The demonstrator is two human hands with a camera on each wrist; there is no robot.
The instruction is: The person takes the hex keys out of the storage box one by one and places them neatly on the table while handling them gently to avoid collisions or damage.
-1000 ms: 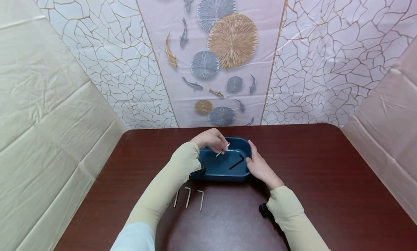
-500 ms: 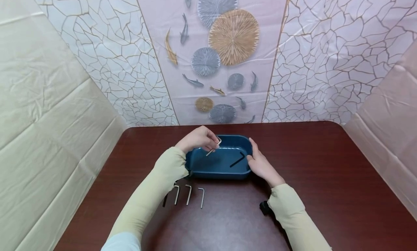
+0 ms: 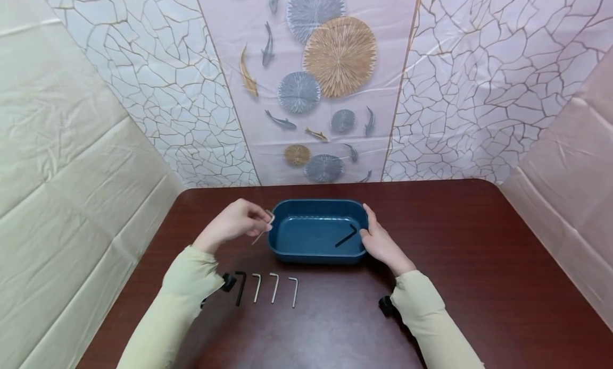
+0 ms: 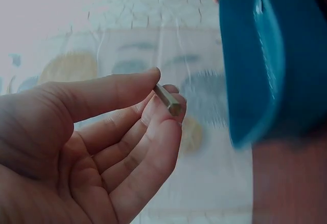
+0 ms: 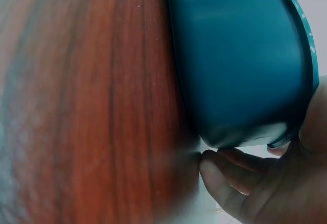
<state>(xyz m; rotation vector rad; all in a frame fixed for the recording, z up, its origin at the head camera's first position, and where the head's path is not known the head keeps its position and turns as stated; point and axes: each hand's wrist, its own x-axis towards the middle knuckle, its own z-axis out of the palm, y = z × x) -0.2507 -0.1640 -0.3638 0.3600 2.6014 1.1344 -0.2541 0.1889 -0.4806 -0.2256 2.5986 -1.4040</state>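
Observation:
My left hand (image 3: 239, 223) pinches a silver L-shaped hex key (image 4: 168, 101) between thumb and fingertips, just beyond the left end of a blue tray (image 3: 316, 259). In the left wrist view the key's hexagonal end points at the camera. The right hand (image 3: 381, 245) grips the tray's right end, thumb at the rim and fingers along the outside wall. Inside the tray, near that hand, lies a black hex key (image 3: 347, 235).
In front of the tray a row of hex keys lies on the dark red table (image 3: 455, 284): a black one (image 3: 240, 289) at the left, then silver ones (image 3: 274, 289) to its right. A patterned cloth (image 3: 335, 92) hangs behind the table.
My left hand has carried the silver hex key leftward, from over the tray to past its left end. The row's black key has come into full view. My right hand stays on the tray.

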